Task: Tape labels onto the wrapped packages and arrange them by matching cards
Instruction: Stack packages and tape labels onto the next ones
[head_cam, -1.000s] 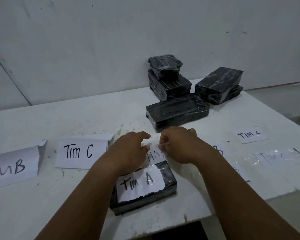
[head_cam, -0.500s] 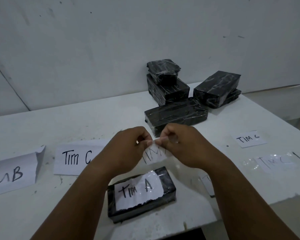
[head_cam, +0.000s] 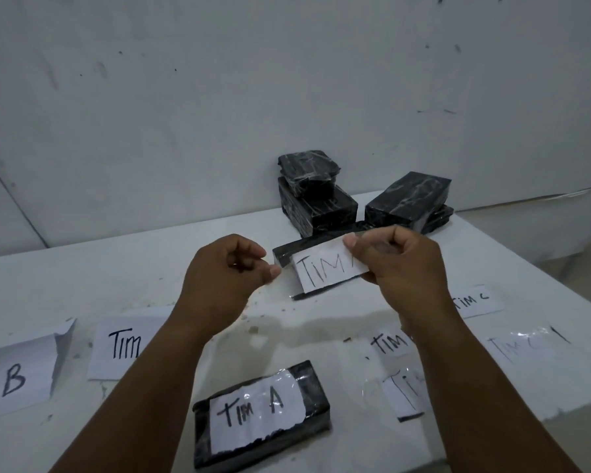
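My right hand [head_cam: 403,268] pinches a white paper label [head_cam: 325,271] reading "TIM" by its right end, held just above a long black wrapped package [head_cam: 285,250] in mid-table. The thumb and forefinger of my left hand [head_cam: 226,278] pinch the clear tape edge at the label's left end. Near the front edge lies another black package [head_cam: 313,380] with a "TIM A" label [head_cam: 253,411] taped on top.
Cards reading "Tim C" [head_cam: 123,343] and "TIM B" [head_cam: 14,377] lie at the front left. Loose labels, some on clear tape, lie at the right [head_cam: 475,300] [head_cam: 519,346] [head_cam: 403,390]. Two stacks of black packages [head_cam: 314,199] [head_cam: 406,196] stand by the wall.
Both hands have lifted the label from near the front package and carried it farther back and right, over the long black package. The view has tilted up.
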Tool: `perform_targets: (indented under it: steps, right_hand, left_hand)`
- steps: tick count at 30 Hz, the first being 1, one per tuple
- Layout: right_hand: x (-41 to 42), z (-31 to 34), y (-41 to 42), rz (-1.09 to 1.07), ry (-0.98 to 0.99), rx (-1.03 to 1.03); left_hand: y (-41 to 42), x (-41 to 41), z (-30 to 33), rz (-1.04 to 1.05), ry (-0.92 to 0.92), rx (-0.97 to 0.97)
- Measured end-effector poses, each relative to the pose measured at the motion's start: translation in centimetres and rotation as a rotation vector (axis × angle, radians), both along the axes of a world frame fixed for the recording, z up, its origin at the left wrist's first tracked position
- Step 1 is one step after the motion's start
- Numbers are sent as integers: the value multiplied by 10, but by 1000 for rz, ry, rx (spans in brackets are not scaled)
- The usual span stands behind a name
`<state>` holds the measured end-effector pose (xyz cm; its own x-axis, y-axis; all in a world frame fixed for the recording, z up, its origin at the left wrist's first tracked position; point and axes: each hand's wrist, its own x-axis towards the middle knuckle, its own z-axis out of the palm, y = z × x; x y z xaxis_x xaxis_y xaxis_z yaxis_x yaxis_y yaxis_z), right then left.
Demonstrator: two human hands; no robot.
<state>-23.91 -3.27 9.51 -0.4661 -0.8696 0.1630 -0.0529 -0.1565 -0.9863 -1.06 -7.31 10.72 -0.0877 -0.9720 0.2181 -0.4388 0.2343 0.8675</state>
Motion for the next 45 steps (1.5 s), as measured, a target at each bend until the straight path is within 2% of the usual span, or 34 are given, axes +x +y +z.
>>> perform_targets:
  steps: [3,9,11,13,15,17,19,22,26,35,41,45]
  right_hand:
    - [-5,1,-3,-53,-11,-8]
    - [-14,-6,-11,-146,-77,-40]
    - [-17,-8,-14,-181,-96,-44]
    - [-19,-9,-16,-205,-124,-51]
    - [-20,-10,-19,-218,-159,-49]
    - [-21,-13,-22,-226,-187,-37]
    - [-21,-15,-24,-229,-201,-22]
    - [-22,-18,-25,-218,-227,-19]
    - [-26,-19,-24,-218,-248,-20]
    - [-20,-15,-19,-211,-294,-12]
    - [-15,-3,-6,-179,-282,-40]
    - [-9,16,6,-153,-312,-92]
  left_hand:
    - [-8,-5,0,2,61,24]
    - [-23,-14,-2,-182,172,172]
    - [-29,-18,-6,-159,168,159]
    - [-39,-26,-17,-69,74,95]
    - [-50,-32,-29,-21,-140,30]
    - [-60,-36,-38,-89,-398,29]
    - [-68,-40,-40,-176,-558,60]
    - [-78,-49,-38,-214,-663,95]
    - [-86,-54,-38,-158,-733,64]
    - [-100,-57,-45,-212,-676,170]
    - [-84,-40,-16,-125,-604,-20]
    - [-44,-13,20,-129,-457,-85]
